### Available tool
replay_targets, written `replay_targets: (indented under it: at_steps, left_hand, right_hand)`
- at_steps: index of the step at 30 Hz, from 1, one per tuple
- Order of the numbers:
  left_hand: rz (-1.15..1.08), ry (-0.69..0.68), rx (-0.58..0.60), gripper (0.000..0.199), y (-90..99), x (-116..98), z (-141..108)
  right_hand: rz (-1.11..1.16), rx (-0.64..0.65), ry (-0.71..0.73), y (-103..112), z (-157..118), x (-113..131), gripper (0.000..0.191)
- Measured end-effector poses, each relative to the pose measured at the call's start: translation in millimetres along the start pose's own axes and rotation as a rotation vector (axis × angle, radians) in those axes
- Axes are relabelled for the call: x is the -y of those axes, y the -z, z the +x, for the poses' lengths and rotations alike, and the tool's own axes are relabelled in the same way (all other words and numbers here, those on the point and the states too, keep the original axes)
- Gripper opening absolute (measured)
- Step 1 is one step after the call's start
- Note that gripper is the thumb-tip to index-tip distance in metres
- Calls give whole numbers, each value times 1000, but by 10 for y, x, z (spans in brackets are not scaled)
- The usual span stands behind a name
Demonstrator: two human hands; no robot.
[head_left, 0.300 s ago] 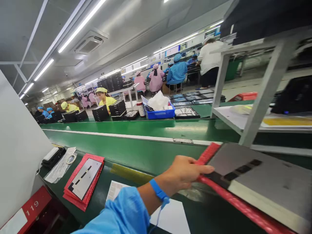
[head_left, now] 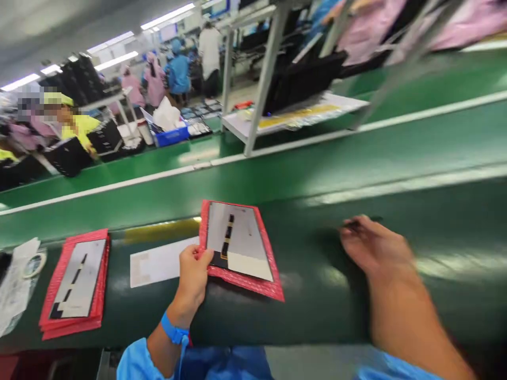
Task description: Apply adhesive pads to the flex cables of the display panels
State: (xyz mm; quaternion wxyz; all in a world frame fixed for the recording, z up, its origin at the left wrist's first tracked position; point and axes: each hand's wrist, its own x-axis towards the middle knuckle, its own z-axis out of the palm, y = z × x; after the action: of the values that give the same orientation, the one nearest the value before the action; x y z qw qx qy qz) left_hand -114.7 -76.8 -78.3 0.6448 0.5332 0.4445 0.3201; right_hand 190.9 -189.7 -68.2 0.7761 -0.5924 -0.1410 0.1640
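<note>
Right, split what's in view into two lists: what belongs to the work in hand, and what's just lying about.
Seemingly in the work:
Red bubble wrap, gripped by the left hand
Grey panel lying on it
Wrapped stack at left, similar panel on top

Probably just lying about:
Tape roll
Plastic bag under it
White sheet
Blue bin
</note>
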Motion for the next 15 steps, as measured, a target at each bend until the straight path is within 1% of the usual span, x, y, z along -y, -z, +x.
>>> replay_targets:
  at_steps: [1,2,3,5,7,10,12,15]
  left_hand:
    - [14,6,8,22,12,102,-48]
    - [37,13,16,22,10,188,-90]
    - [69,18,25,22,3,255,-127]
    - [161,25,53,20,-7,325,-185]
    - [284,28,101,16,18,314,-230]
    - [502,14,169,10,108,192,-308]
    - [654,-9,188,7,162,97,-374]
    - [833,-38,214,12,181,16,-467]
  right_hand:
    - [-12,-54,-53,208,-18,-70,24]
    - [-15,-101,-101,363,-32,-137,28]
    - [-12,-138,-138,466,-43,-200,32]
    - [-7,-185,-178,553,-59,-312,34]
    - [-3,-217,-186,552,-93,-385,30]
    - [0,-230,-187,506,-217,-400,25]
    - [-6,-206,-198,454,-356,-367,22]
    - [-37,-131,-222,293,-622,-294,22]
